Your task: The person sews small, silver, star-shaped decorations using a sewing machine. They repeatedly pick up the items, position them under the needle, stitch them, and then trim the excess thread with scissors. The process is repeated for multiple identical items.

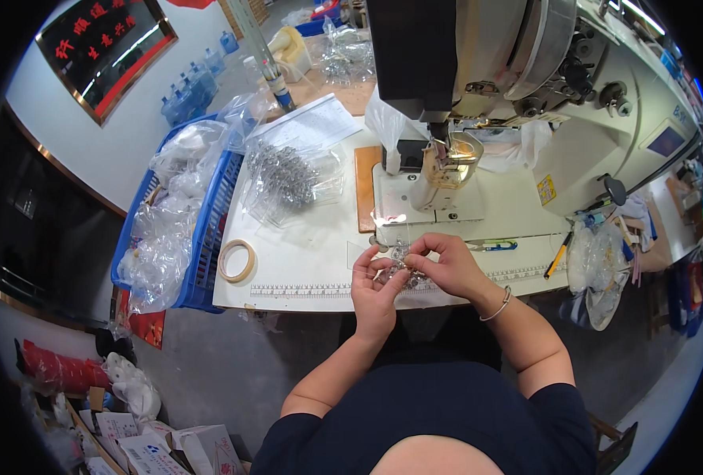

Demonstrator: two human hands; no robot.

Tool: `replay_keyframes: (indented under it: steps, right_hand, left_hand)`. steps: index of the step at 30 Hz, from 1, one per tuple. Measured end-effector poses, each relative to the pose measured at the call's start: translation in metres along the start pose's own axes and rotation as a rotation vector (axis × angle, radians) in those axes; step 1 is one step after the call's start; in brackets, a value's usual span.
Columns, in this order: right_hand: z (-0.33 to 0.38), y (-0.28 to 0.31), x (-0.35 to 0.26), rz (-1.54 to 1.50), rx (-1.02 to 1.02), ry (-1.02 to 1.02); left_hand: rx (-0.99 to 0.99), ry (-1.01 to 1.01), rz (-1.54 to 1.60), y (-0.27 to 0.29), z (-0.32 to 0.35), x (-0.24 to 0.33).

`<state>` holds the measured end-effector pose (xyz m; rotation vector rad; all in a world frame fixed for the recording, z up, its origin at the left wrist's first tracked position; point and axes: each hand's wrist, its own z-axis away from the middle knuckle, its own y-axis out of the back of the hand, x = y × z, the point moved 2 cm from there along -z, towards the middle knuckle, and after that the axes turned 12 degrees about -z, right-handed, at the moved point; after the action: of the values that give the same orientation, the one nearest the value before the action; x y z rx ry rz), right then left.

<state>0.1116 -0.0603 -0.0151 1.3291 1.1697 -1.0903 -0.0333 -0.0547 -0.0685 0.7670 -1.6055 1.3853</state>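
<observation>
Sewing machine (557, 103) standing on the white surface (304, 261), filling the upper right, with its needle head (446, 158) hanging over the bed plate.

Blue crate (209, 229) sitting at the left edge of the surface, packed with clear plastic bags (161, 237).

Clear bag of metal parts (288, 178) lying on the surface right of the crate, with white paper (320, 123) behind it.

Wooden board (365, 186) lying just left of the bed plate.

Bagged bundle (597, 269) hanging at the right edge of the surface, below the machine.

Tape roll (236, 261) lying flat near the front left corner.

Left hand (375, 293) and right hand (450, 265) meeting at the front edge of the surface, directly before the bed plate, wrists resting at the ruler strip (304, 290). Bracelet (498, 305) circling the right wrist.

Small clear piece with metal trim (399, 265) being gripped between both hands, just above the surface. Fingers of both hands pinching narrowly on it from either side; left thumb and forefinger closing on its left end, right fingers curling over its top. Detail of the piece too small to tell.

Yellow pencil (559, 255) and snips (494, 245) lying right of the right hand, apart from it.
</observation>
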Motion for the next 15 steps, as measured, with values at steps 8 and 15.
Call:
replay_keyframes:
  steps: [8,15]
  right_hand:
    - [-0.005,0.006,0.006,-0.087,-0.045,-0.022]
    - [-0.013,0.008,0.001,0.013,-0.085,-0.026]
  left_hand:
    - [-0.07,0.138,0.124,0.0,0.002,-0.004]
    - [-0.084,0.304,0.108,-0.001,-0.001,-0.006]
